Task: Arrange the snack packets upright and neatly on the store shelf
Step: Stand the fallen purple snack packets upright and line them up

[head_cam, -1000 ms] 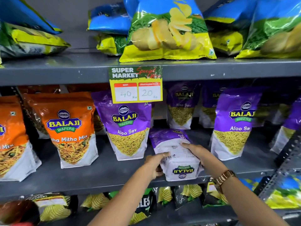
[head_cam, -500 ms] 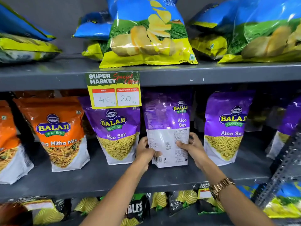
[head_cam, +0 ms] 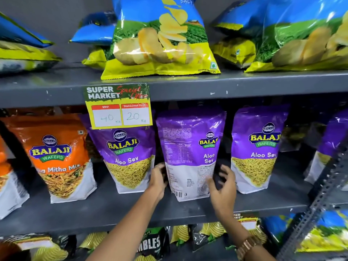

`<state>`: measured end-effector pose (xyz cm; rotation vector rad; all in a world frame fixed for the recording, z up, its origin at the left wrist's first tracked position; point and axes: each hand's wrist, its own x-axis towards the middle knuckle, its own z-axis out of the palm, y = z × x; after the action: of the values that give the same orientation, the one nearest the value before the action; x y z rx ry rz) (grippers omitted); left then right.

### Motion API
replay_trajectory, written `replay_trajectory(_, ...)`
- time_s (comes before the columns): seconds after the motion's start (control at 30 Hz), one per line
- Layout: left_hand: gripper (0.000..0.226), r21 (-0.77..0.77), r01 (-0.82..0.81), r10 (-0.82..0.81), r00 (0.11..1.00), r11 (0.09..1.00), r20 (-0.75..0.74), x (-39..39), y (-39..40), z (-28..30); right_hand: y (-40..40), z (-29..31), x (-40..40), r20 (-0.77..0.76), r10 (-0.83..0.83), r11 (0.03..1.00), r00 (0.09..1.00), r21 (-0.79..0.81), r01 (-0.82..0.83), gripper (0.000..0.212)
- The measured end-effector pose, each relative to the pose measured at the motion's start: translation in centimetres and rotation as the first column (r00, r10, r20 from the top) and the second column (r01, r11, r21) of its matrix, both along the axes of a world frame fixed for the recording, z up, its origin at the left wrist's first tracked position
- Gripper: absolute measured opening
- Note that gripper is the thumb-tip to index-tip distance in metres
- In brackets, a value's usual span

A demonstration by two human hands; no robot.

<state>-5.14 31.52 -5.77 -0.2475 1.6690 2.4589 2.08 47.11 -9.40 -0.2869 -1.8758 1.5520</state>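
Observation:
A purple Aloo Sev packet (head_cam: 190, 147) stands upright on the grey middle shelf (head_cam: 113, 210) with its printed back side facing out. My left hand (head_cam: 159, 180) grips its lower left edge, fingers curled round the side. My right hand (head_cam: 223, 187) is by the lower right corner, blurred, fingers spread, the thumb just over the packet's front. On either side stand two more Aloo Sev packets (head_cam: 130, 159) (head_cam: 258, 147), upright and front side out. An orange Mitha Mix packet (head_cam: 60, 159) stands further left.
Large blue and yellow chips bags (head_cam: 160, 38) lie on the top shelf. A price tag (head_cam: 117, 106) hangs from that shelf's edge. A slotted metal upright (head_cam: 323, 194) crosses the lower right. Dark snack packets (head_cam: 150, 243) fill the shelf below.
The packet lay flat on the shelf a second ago; both hands stood it upright. My right hand's fingers have now come off its right edge and spread.

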Motion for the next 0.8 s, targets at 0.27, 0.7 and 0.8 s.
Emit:
replay_trajectory(0.27, 0.042, -0.055, 0.13, -0.129, 0.991, 0.99, 0.025, 0.1, 2.0, -1.4, -1.7, -1.4, 0.1, 0.028, 0.098, 0.985, 0.995, 0.138, -0.101, 0.059)
replay_trajectory(0.7, 0.019, -0.237, -0.146, 0.136, 0.989, 0.96, -0.057, 0.6, 3.2, -1.9, 0.7, -1.1, -0.5, 0.074, 0.198, 0.98, 0.977, -0.039, -0.196, 0.03)
replay_trajectory(0.8, 0.05, -0.077, 0.002, 0.001, 0.999, 0.997, 0.039, -0.7, 3.7, -0.1, -0.6, -2.4, 1.8, 0.031, 0.194, 0.978, 0.981, 0.07, -0.196, 0.037)
